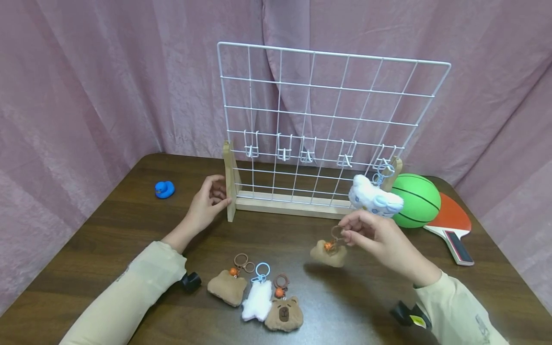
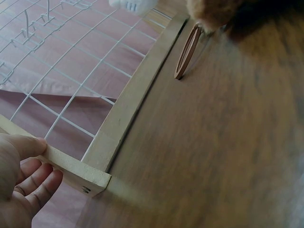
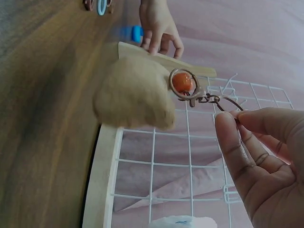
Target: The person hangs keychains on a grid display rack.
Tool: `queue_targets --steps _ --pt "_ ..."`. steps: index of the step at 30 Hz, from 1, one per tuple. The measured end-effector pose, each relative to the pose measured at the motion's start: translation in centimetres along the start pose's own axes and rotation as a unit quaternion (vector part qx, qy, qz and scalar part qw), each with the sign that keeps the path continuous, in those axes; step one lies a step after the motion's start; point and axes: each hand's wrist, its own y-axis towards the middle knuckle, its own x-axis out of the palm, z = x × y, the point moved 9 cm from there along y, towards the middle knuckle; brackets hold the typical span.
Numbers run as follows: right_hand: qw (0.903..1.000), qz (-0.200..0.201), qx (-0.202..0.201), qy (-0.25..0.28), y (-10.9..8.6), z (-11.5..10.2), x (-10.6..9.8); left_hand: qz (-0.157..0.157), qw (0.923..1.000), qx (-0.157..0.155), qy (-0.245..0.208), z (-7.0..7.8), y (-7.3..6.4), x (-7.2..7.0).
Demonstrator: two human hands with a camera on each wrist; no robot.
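My right hand pinches the brown metal ring of a tan plush keychain between thumb and fingertips. The plush, with an orange bead, dangles above the table in front of the rack. At the rack's left end, my left hand holds the wooden upright, thumb on one side and fingers curled at the other. White wire hooks line the grid. A white plush keychain hangs by a blue ring from the rightmost hook.
On the table's front lie a tan plush keychain, a white plush keychain and a bear-faced keychain. A blue rubber duck sits at left. Right of the rack are a green ball and a table tennis paddle.
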Motion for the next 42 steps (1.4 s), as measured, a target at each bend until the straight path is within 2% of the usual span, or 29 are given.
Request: queue_targets --steps 6,19,28,36,42 --pt "0.9997 0.013 0.013 0.013 0.8 0.2 -0.6 0.002 1.0 -0.002 -0.005 0.1 -0.1 0.0" --pt "0.9977 0.055 0.039 -0.006 2.3 0.1 -2.7 0.005 1.0 -0.005 0.0 -0.3 -0.1 0.0" --pt "0.9963 0.084 0.019 -0.001 3.5 -0.5 -4.3 0.003 1.0 0.004 0.0 0.1 -0.1 -0.1" --pt "0.9916 0.125 0.031 -0.013 4.4 -0.1 -6.0 0.002 1.0 0.008 0.003 0.0 0.0 0.0" --pt "0.9893 0.139 0.039 -0.021 5.0 0.3 -6.8 0.003 1.0 0.007 0.002 0.0 0.0 0.1"
